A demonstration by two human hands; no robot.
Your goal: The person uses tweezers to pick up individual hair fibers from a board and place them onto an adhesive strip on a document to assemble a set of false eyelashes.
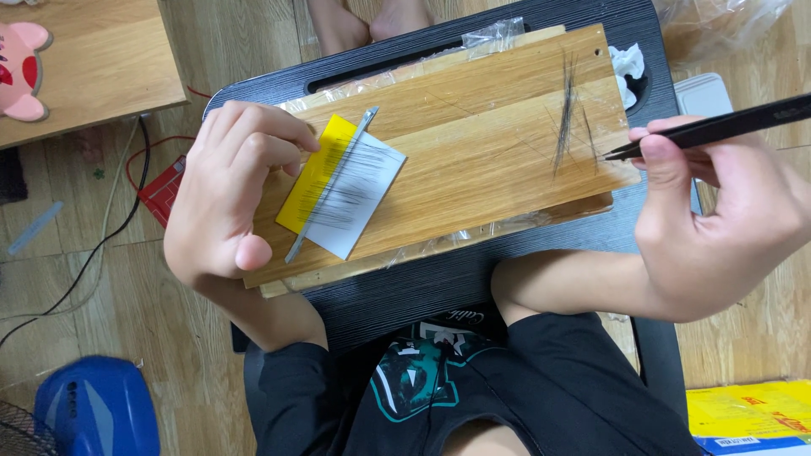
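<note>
My left hand (226, 190) rests on the left end of a wooden board (473, 127), fingers curled, its fingertips touching a yellow and white card (342, 186). Fine dark hairs lie in a row across that card under a thin metal strip (331, 182). My right hand (718, 215) grips black tweezers (718, 128) whose tip sits at the board's right edge, next to a loose bundle of dark hairs (566, 114).
The board lies on a black lap tray (456, 279) over my legs, with clear plastic film (494, 35) under it. White tissue (628, 67) sits in the tray's right corner. A wooden table (84, 59), cables (93, 245), a blue object (97, 405) and a yellow package (748, 414) surround me on the floor.
</note>
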